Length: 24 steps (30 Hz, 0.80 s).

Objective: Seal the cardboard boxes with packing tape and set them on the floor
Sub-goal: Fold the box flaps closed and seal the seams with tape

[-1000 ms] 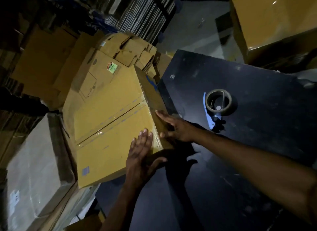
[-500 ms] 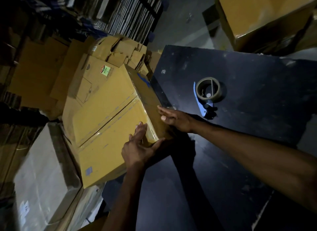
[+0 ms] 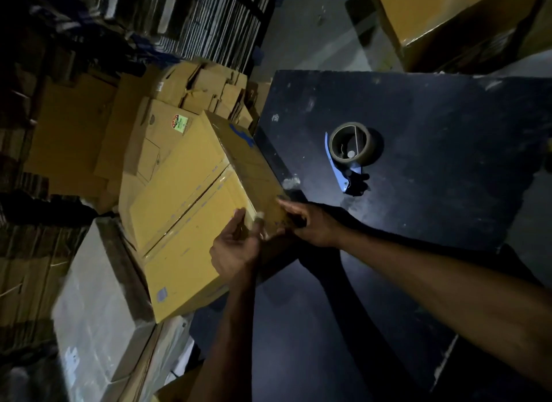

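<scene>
We've got both hands on the near corner of the box [image 3: 191,210], which hangs tilted off the edge of the dark table [image 3: 433,150], its far side over the stack of cartons [image 3: 167,138] below. Our left hand [image 3: 236,249] is on the top face at that corner, fingers curled loosely against the cardboard – whether it truly pinches the edge, we cannot tell in this light. Our right hand [image 3: 310,222] lies flat along the side panel just around the corner from the left, fingers straight, pressing rather than gripping.

The centre seam running away from our hands has a glossy strip over it, so the lid looks taped. We judge the box stiff, smooth-faced and a bit slippery under that tape – bulky, and its weight unknown. Flat palms on opposite side panels, low down, would hold it better than fingertips at one corner.

The tape dispenser [image 3: 352,153] sits on the table beyond our right hand, well apart from it, untouched.
</scene>
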Available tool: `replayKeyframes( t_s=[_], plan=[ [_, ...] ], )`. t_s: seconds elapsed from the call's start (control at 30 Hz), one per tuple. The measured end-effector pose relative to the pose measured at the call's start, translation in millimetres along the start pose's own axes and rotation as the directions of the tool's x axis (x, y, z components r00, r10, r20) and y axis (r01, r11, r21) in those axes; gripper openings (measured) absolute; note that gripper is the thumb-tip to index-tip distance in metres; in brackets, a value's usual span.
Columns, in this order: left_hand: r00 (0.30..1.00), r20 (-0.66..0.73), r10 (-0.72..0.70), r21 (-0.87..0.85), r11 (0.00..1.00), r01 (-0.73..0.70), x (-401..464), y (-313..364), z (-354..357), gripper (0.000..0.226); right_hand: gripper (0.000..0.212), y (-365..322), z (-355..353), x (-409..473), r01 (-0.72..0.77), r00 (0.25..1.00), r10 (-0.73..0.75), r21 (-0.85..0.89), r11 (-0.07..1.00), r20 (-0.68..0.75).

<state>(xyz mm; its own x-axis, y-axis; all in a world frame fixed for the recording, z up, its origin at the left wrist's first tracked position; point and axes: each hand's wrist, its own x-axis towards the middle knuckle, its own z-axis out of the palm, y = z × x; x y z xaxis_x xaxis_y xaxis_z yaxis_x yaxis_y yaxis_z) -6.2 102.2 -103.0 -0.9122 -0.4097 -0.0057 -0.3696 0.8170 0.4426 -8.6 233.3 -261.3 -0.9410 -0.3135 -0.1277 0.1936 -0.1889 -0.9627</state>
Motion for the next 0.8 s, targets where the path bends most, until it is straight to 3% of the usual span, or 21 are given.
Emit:
replayKeyframes(
  t_s=[0.13, 0.23, 0.3, 0.4, 0.5, 0.63, 0.7, 0.8],
  plan=[
    [0.985, 0.103, 0.139, -0.125, 0.984, -0.126, 4.4, -11.3, -12.9, 0.038, 0.059, -3.4, -2.9, -4.7, -0.06, 0.998, 0.061, 0.082, 0.995, -0.015],
    [0.952, 0.234, 0.2, -0.226, 0.963, -0.147, 7.8, -22.9, -18.2, 0.044, 0.072, -20.2, -2.6, -1.9, -0.128, 0.992, 0.127, 0.259, 0.957, 0.02],
    [0.931, 0.267, 0.249, -0.237, 0.953, -0.187, 9.9, -31.1, -18.4, 0.05, 0.084, -30.6, 5.8, 1.8, -0.111, 0.993, 0.117, 0.168, 0.979, -0.029],
    [0.896, 0.325, 0.301, -0.154, 0.952, -0.264, 8.7, -39.9, -18.7, 0.061, 0.086, -32.2, 16.6, 4.0, -0.101, 0.984, 0.089, -0.071, 0.992, -0.155],
    [0.854, 0.362, 0.373, 0.018, 0.913, -0.407, 7.1, -43.1, -19.3, 0.081, 0.074, -26.4, 16.3, 6.3, -0.135, 0.975, 0.114, -0.104, 0.985, -0.192],
    [0.851, 0.344, 0.397, 0.103, 0.885, -0.455, 8.6, -42.1, -19.8, 0.089, 0.055, -32.5, 6.9, -0.1, -0.125, 0.979, 0.126, 0.016, 0.992, -0.16],
    [0.855, 0.347, 0.385, 0.154, 0.876, -0.457, 9.5, -42.0, -19.3, 0.088, 0.074, -31.6, 8.6, -1.0, -0.15, 0.981, 0.162, 0.112, 0.982, -0.103],
    [0.85, 0.347, 0.398, 0.197, 0.855, -0.48, 10.9, -43.5, -17.2, 0.078, 0.113, -28.6, 20.6, 2.9, -0.156, 0.982, 0.147, -0.075, 0.985, -0.117]
  ],
)
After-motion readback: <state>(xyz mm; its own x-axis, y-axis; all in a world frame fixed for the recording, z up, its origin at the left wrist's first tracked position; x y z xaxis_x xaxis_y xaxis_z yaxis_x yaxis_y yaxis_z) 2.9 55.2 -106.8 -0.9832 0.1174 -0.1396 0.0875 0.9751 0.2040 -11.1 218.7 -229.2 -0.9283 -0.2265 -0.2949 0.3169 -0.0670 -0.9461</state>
